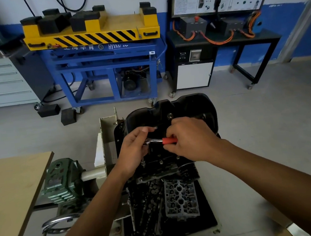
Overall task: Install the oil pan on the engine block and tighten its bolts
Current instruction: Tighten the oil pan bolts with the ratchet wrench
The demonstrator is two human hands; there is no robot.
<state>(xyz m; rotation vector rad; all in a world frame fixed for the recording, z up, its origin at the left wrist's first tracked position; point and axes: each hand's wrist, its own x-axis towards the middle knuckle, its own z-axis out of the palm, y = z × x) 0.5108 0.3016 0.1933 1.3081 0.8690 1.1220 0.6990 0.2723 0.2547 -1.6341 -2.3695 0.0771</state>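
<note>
- Oil pan (176, 108): black, at frame centre, seated on the engine block (163, 167).
- Right hand (189, 139): fingers curled round the ratchet (156, 140) at its red handle.
- Left hand (133, 152): fingertips pinch the ratchet head.

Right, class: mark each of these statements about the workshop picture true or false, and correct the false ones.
1. The right hand grips the red-handled ratchet. True.
2. The oil pan is white. False: it is black.
3. The left hand hangs idle, away from the tool. False: it holds the ratchet's metal head end.
4. A green gearbox sits to the left of the oil pan. True.
</note>
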